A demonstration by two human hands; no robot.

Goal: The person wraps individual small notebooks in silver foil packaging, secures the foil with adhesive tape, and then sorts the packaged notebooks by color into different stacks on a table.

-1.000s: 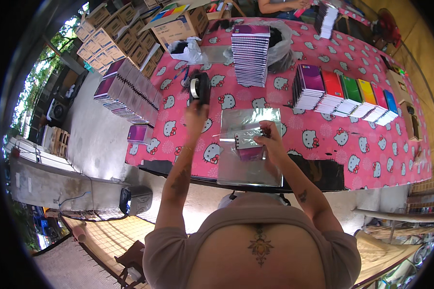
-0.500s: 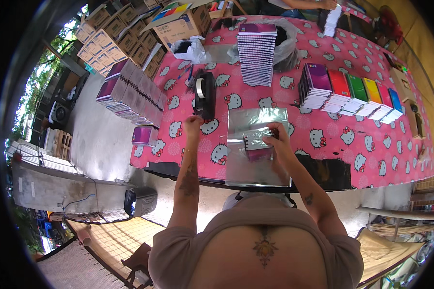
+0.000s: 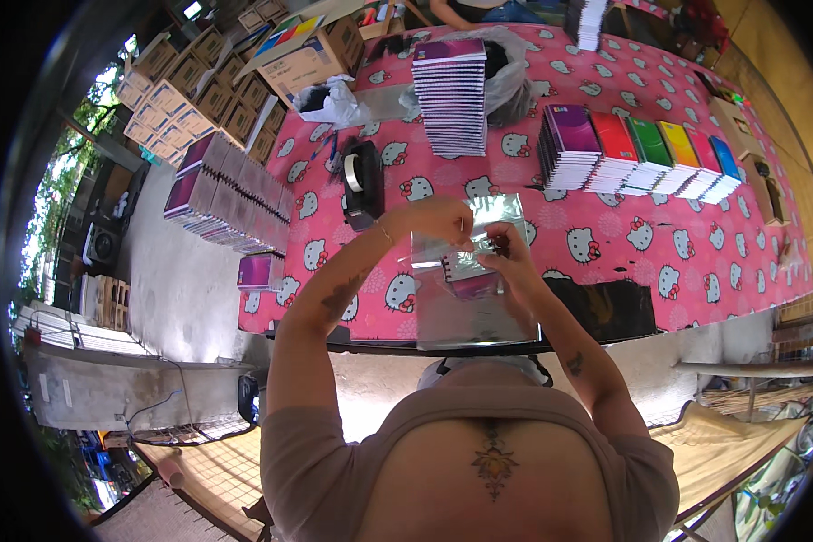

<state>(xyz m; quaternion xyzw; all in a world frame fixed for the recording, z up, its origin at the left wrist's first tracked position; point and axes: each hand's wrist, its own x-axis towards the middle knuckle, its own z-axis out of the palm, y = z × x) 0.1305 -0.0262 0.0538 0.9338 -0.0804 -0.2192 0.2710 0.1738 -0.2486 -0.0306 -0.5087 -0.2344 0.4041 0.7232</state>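
Observation:
A small purple spiral notebook (image 3: 475, 287) lies on clear shiny plastic film (image 3: 456, 325) at the table's near edge, part of the film folded over it. At the notebook's right upper side, my right hand (image 3: 512, 260) has thumb and fingers closed on the folded film. My left hand (image 3: 438, 221) is over the film's upper part, fingers curled in a pinch close to the right fingertips. Whatever it pinches is too small to make out. Left of the film stands a black tape dispenser (image 3: 363, 194) with a pale tape roll.
A tall notebook stack (image 3: 450, 104) stands ahead, with coloured notebook stacks (image 3: 614, 158) to the right. Wrapped notebooks (image 3: 230, 199) are piled at the left edge, near one small purple bundle (image 3: 260, 272). Cardboard boxes (image 3: 312, 63) and another person (image 3: 488, 11) are beyond.
My left hand has moved from beside the tape dispenser rightward to the folded film, next to my right hand. My right hand stays on the film. The view has shifted slightly.

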